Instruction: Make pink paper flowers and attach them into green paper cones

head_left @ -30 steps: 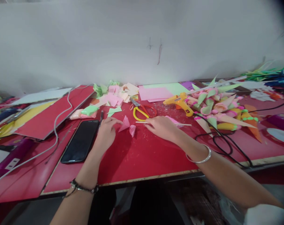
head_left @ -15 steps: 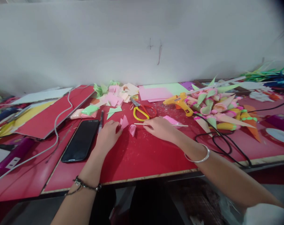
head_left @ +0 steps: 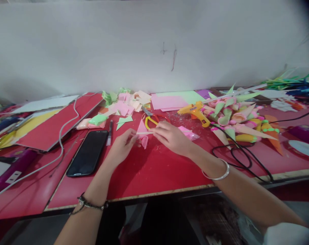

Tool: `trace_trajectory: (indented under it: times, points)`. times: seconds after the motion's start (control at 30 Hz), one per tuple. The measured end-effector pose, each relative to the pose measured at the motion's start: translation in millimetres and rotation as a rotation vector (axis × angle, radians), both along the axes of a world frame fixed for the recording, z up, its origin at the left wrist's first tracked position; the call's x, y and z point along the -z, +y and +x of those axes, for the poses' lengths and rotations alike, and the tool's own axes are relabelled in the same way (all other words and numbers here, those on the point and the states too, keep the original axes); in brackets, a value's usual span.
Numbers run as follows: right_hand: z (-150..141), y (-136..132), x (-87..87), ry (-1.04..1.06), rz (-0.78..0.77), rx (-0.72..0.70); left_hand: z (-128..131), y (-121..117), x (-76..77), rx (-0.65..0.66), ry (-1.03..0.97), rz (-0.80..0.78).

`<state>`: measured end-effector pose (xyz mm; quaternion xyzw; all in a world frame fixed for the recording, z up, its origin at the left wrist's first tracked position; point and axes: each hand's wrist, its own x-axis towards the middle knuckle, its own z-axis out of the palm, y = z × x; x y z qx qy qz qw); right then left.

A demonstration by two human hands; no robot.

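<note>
A thin pale stick (head_left: pixel 145 133) runs level between my hands. My right hand (head_left: pixel 171 136) is closed around it, and part of the stick shows beyond the knuckles. At the stick's left end, my left hand (head_left: pixel 124 143) has its fingers pinched on the tip. Just behind the stick stands a pink paper triangle (head_left: pixel 142 125); whether it touches the fingers I cannot tell. Below lies a small curled pink paper piece (head_left: pixel 144 143) on the red tabletop (head_left: pixel 144 173). Scissors with yellow and red handles (head_left: pixel 151 120) lie beyond my right hand, which partly covers them.
Left of my hands are a black phone (head_left: pixel 88 153) and a pen (head_left: pixel 109 132). Paper scraps (head_left: pixel 126 103) lie at the back. A yellow glue gun (head_left: pixel 195 112), its black cord (head_left: pixel 243 160) and a pile of paper cones (head_left: pixel 233 119) occupy the right.
My left hand has moved slightly right and taken the stick's left end. My right hand has shifted the stick left and raised it slightly. The pink triangle now shows behind the stick.
</note>
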<state>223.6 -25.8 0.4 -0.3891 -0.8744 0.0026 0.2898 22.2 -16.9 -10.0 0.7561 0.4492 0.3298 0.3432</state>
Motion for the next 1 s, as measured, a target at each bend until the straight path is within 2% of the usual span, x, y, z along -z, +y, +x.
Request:
trace_trajectory:
  times: [0.1, 0.2, 0.37, 0.57, 0.87, 1.0]
  points:
    - [0, 0, 2.5, -0.155, -0.055, 0.043, 1, -4, -5.0, -0.047, 0.011, 0.068]
    - [0, -1, 2.2, -0.206, -0.093, 0.086, 2, -7, -9.0, -0.083, 0.042, 0.113]
    - [-1, -3, -1.4, -0.178, -0.168, 0.109, 5, -12, -11.8, -0.025, 0.040, 0.100]
    - [-2, -3, 0.3, -0.189, -0.171, 0.104, 8, -14, -10.8, 0.037, 0.044, 0.140]
    - [4, -2, -4.8, 0.097, -0.308, -0.107, 12, -19, -12.3, 0.124, 0.036, 0.243]
    - [4, -4, -6.8, 0.118, -0.324, -0.162, 14, -20, -11.5, 0.099, 0.019, 0.305]
